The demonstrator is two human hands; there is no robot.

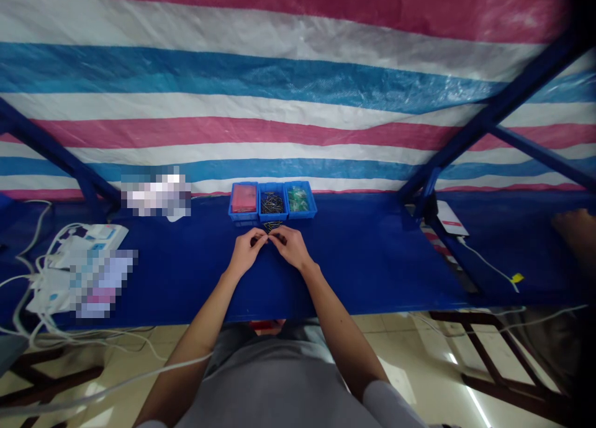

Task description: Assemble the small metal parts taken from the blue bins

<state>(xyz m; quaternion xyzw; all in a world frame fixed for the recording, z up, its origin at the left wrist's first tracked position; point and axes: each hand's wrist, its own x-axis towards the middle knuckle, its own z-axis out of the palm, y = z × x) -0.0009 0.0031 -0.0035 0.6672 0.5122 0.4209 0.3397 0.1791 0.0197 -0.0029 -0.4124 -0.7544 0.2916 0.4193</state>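
L hand [245,249] and R hand [291,245]: fingers pinched tog. on each, tips meeting; can't tell from my end what's btwn. Thin dark metal screw-like pieces [273,227] lie on blue counter [358,260] just beyond. Prob. light, stiff, slippery; I'd grip mid-shank.

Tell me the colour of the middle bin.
The middle bin is blue; the head view shows it best.
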